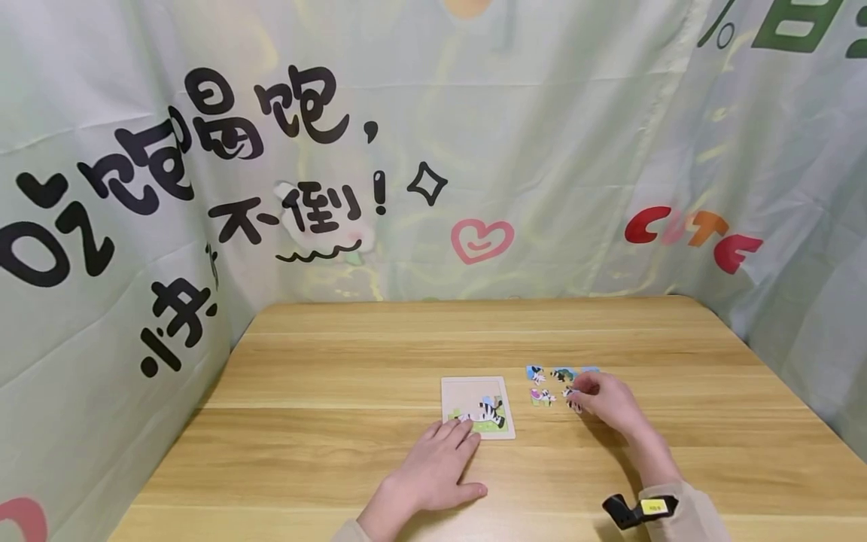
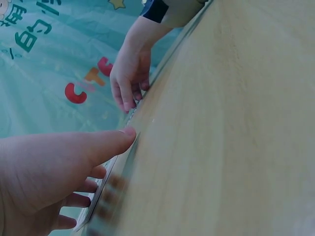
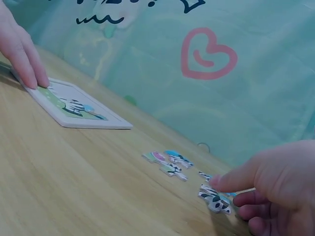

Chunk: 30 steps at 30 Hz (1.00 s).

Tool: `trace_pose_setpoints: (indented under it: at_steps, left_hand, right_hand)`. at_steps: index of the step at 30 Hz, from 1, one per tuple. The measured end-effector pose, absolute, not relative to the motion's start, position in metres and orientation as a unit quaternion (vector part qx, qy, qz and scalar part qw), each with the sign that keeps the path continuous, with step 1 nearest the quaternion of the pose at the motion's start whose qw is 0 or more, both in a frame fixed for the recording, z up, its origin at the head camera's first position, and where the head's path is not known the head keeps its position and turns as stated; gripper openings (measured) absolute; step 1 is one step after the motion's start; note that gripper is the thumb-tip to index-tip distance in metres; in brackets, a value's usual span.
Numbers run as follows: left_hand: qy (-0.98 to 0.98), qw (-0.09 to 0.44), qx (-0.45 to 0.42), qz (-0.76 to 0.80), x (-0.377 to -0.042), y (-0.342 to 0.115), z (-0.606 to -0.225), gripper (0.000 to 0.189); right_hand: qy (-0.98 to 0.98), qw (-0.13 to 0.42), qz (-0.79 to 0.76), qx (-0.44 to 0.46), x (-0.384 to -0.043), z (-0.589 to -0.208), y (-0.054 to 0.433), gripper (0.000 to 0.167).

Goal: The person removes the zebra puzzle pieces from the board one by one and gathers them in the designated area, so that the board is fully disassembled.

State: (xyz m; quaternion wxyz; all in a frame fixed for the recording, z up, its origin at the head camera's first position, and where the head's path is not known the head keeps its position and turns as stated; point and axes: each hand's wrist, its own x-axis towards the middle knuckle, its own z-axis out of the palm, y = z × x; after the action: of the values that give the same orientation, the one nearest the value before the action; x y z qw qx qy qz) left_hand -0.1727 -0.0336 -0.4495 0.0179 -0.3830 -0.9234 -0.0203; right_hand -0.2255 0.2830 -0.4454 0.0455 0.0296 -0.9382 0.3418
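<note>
Several knobbed pieces (image 1: 542,397) | right hand (image 1: 608,400) at them, grip unclear | left hand (image 1: 442,465) outstretched on rectangular frame (image 1: 463,394)

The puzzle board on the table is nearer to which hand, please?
Left: the left hand touches the near edge of the puzzle board; the right hand is to its right, at the loose pieces.

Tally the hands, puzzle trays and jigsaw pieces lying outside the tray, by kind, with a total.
Left hand and right hand: 2
Puzzle tray: 1
Jigsaw pieces outside the tray: 5 visible, counting the one at the right hand; that hand could hide more
Total: 8 visible
</note>
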Motion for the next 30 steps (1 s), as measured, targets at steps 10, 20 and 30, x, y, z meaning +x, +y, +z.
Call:
trace_pose_setpoints:
  at_steps: [10,20,30]
  left_hand:
    - [-0.924,0.02,-0.383,-0.011,-0.173,-0.032,-0.449,0.073]
    - [-0.925,0.026,-0.38,-0.015,-0.173,-0.032,-0.449,0.072]
    - [-0.926,0.026,-0.378,-0.012,-0.173,-0.031,-0.449,0.071]
  right_hand:
    - [-0.923,0.061,0.377,0.042,-0.226,-0.425,0.264,0.034]
    - [-0.888,0.015,0.449,0.094,-0.232,-0.424,0.209,0.03]
    - [-0.908,-0.007,0.399,0.124,-0.237,-0.444,0.177,0.027]
